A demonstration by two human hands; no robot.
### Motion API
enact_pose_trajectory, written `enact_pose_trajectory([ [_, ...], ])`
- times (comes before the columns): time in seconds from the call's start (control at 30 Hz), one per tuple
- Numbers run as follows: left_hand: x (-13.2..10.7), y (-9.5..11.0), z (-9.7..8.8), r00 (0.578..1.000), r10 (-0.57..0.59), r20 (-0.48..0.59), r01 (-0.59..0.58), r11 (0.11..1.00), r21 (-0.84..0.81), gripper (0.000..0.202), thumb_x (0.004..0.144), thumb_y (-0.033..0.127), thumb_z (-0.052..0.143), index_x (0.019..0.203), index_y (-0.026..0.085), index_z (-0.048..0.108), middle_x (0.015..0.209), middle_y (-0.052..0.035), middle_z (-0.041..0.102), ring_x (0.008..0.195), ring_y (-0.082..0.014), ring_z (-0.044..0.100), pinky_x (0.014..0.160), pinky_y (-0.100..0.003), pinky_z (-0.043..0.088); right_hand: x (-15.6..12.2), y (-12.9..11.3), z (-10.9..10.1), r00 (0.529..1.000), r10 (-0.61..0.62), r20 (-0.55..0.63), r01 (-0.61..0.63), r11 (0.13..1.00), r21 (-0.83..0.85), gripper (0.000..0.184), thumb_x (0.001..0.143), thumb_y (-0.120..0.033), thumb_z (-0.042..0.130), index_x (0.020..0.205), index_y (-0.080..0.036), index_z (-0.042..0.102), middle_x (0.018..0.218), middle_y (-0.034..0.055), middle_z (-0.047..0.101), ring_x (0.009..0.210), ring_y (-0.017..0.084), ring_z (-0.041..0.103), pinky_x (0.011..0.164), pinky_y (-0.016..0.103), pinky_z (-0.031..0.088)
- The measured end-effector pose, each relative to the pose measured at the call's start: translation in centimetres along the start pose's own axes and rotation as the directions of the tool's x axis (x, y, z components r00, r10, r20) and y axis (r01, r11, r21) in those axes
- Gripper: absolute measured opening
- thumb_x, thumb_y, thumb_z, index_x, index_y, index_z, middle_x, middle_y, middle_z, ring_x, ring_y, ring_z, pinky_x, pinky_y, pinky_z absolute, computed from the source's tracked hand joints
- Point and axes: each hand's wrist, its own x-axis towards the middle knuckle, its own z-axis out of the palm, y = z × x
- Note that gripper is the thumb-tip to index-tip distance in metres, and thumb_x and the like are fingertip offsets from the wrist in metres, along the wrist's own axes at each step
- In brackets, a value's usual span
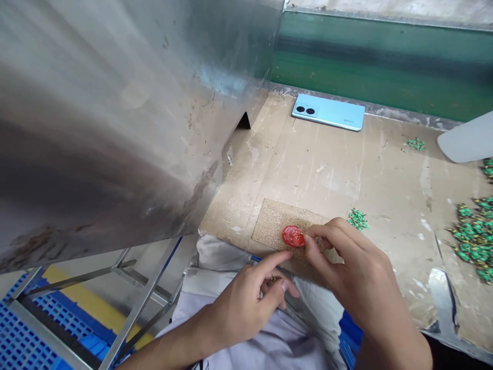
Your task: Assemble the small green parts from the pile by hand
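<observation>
A small red oval dish (292, 236), with something pale and glossy in it, rests on a rough tan sheet (273, 218) near the table's front edge. My right hand (346, 257) is closed in a pinch at the dish's right rim; whatever the fingertips hold is too small to make out. Just left of it and lower, my left hand (258, 295) is held with its index finger stretched toward the sheet. Its thumb and other fingers are curled around a tiny yellowish bit. A little pile of small green pieces (358, 219) lies beyond my right hand.
Large sheet-metal panel (154, 118) slants along the left. A light blue phone (329, 112) lies at the back of the cardboard-covered table (300, 169). To the right are a white container (468, 139) and a heap of green-and-gold pieces (473, 236). Metal frame (142, 298) stands lower left.
</observation>
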Motion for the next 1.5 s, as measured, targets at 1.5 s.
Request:
enact_pose_trajectory([
  [1.5, 0.0, -0.8, 0.3, 0.999, 0.031, -0.029, -0.025, 0.980, 0.197, 0.054, 0.106, 0.027, 0.047, 0.160, 0.022, 0.049, 0.103, -0.0050, 0.082, 0.068, -0.0142, 0.066, 0.053, -0.025, 0.042, -3.5, 5.2, -1.2, 0.965, 0.189, -0.181, -0.210, 0.973, -0.101, 0.010, 0.101, -0.029, 0.063, 0.095, -0.024, 0.069, 0.078, 0.0000, 0.064, 0.062, 0.015, 0.057, 0.057, 0.030, 0.045],
])
